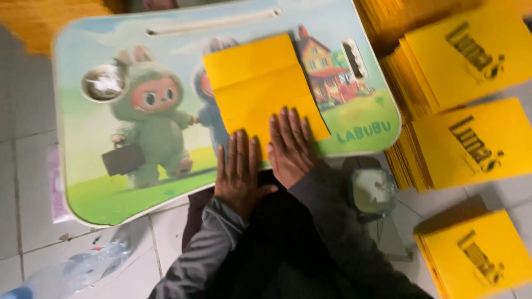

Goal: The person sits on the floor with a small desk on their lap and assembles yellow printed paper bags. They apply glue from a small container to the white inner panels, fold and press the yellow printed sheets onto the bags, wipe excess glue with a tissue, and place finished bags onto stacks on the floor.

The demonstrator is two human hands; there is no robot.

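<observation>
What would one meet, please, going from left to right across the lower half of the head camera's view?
Clear plastic bottle → left hand → right hand → small open tub of pale paste → stacks of yellow printed sheets.

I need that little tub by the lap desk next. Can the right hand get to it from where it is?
Probably yes. The right hand lies flat on the yellow sheet at the lap desk's near edge, and the open tub sits on the floor just to its right, with nothing between them.
</observation>
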